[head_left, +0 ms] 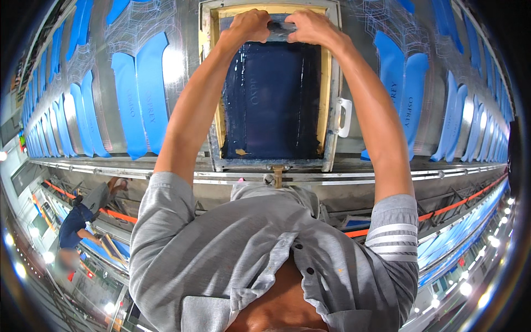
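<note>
Both my arms stretch forward over a screen-printing frame [328, 110] with a metal border and a yellowish inner margin. Its mesh [271, 105] is dark navy and glossy, with wet-looking streaks along both sides. A squeegee [281, 31] lies crosswise at the far end of the mesh. My left hand [251, 26] is closed round its left end and my right hand [311, 26] round its right end. The fingers largely hide the squeegee's ends; its smeared middle shows between them. A white handle [344, 118] sticks out from the frame's right side, below my right forearm.
Blue cut fabric pieces [141, 97] lie in pairs along the long table, left and right of the frame. A metal rail [365, 178] runs along the near edge, with a clamp [277, 176] at the frame. Behind left, another person [77, 224] holds a frame.
</note>
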`<control>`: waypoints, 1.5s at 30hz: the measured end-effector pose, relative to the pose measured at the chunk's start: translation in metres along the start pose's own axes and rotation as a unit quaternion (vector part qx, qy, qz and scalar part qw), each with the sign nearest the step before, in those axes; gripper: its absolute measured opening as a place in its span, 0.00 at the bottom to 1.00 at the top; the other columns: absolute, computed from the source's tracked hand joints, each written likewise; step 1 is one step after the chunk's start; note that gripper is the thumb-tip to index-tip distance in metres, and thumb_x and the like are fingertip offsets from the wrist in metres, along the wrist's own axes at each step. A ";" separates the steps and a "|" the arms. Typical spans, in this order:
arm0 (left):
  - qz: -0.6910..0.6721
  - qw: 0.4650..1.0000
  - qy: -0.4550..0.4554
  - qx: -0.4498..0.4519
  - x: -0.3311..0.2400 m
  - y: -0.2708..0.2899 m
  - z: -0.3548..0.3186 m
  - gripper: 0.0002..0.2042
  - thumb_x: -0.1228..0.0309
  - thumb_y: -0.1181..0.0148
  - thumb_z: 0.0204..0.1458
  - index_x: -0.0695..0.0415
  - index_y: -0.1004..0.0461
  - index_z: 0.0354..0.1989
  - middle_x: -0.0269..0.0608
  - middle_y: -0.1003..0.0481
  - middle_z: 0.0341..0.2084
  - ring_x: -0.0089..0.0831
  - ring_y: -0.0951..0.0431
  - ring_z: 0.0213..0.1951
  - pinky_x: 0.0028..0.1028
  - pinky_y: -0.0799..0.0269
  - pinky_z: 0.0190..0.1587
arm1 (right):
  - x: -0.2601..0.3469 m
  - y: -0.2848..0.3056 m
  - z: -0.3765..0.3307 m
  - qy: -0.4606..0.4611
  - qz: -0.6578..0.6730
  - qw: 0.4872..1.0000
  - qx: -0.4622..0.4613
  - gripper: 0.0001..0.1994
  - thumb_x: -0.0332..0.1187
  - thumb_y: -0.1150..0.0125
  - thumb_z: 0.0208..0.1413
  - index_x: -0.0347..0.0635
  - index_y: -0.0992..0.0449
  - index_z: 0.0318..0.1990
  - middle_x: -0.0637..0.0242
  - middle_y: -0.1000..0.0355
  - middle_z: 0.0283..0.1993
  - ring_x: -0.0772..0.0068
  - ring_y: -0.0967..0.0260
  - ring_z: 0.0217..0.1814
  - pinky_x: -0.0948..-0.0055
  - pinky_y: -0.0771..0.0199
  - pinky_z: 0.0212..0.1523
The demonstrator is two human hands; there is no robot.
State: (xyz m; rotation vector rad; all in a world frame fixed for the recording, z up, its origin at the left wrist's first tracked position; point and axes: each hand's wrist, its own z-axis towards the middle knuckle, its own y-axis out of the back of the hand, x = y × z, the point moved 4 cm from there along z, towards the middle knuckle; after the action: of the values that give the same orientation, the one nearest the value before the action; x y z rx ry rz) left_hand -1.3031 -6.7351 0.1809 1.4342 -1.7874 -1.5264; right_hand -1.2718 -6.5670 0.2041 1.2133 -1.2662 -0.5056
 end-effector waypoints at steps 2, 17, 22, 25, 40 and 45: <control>-0.009 0.997 0.007 -0.070 0.006 -0.017 -0.010 0.15 0.71 0.37 0.39 0.49 0.15 0.39 0.49 0.18 0.28 0.49 0.16 0.35 0.43 0.20 0.38 | 0.001 -0.031 0.002 -0.021 -0.046 0.998 0.026 0.15 0.35 0.33 0.48 0.40 0.19 0.43 0.51 0.21 0.46 0.47 0.24 0.52 0.54 0.24 0.52; -0.056 0.998 0.007 0.020 -0.070 -0.129 -0.268 0.13 0.72 0.37 0.40 0.46 0.14 0.36 0.47 0.18 0.29 0.46 0.17 0.34 0.43 0.20 0.38 | 0.131 -0.131 -0.240 -0.005 0.049 0.999 0.009 0.07 0.23 0.45 0.51 0.39 0.21 0.35 0.59 0.23 0.38 0.56 0.28 0.52 0.39 0.41 0.68; 0.006 0.999 -0.007 -0.038 -0.026 -0.070 -0.130 0.16 0.69 0.34 0.40 0.45 0.14 0.41 0.46 0.17 0.34 0.46 0.17 0.40 0.43 0.20 0.44 | 0.068 -0.073 -0.118 0.010 -0.033 0.998 -0.050 0.08 0.27 0.45 0.52 0.41 0.20 0.35 0.58 0.21 0.39 0.54 0.26 0.52 0.37 0.38 0.65; 0.024 0.999 0.011 -0.018 0.000 -0.030 -0.044 0.20 0.68 0.33 0.39 0.44 0.15 0.45 0.45 0.17 0.35 0.46 0.17 0.42 0.41 0.20 0.45 | 0.022 -0.052 -0.033 0.006 -0.065 0.997 -0.037 0.09 0.29 0.43 0.49 0.46 0.19 0.38 0.56 0.20 0.40 0.53 0.25 0.51 0.41 0.32 0.56; -0.083 0.995 -0.009 -0.058 -0.070 -0.123 -0.246 0.18 0.77 0.38 0.38 0.47 0.14 0.40 0.44 0.17 0.33 0.46 0.17 0.33 0.42 0.20 0.36 | 0.118 -0.121 -0.222 0.017 0.010 0.998 -0.065 0.08 0.23 0.44 0.49 0.39 0.23 0.37 0.62 0.27 0.39 0.60 0.30 0.53 0.38 0.46 0.71; -0.096 0.995 0.004 -0.039 -0.085 -0.133 -0.291 0.16 0.75 0.39 0.40 0.47 0.14 0.39 0.46 0.17 0.37 0.47 0.16 0.36 0.43 0.20 0.38 | 0.139 -0.133 -0.256 0.001 0.031 0.999 -0.033 0.06 0.24 0.42 0.49 0.40 0.22 0.35 0.62 0.25 0.38 0.59 0.31 0.54 0.35 0.48 0.71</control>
State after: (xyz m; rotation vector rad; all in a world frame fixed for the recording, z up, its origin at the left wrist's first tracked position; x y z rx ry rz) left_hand -0.9770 -6.7905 0.1863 1.6091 -1.6046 -1.6612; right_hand -0.9579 -6.6279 0.1876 1.1154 -1.2716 -0.4972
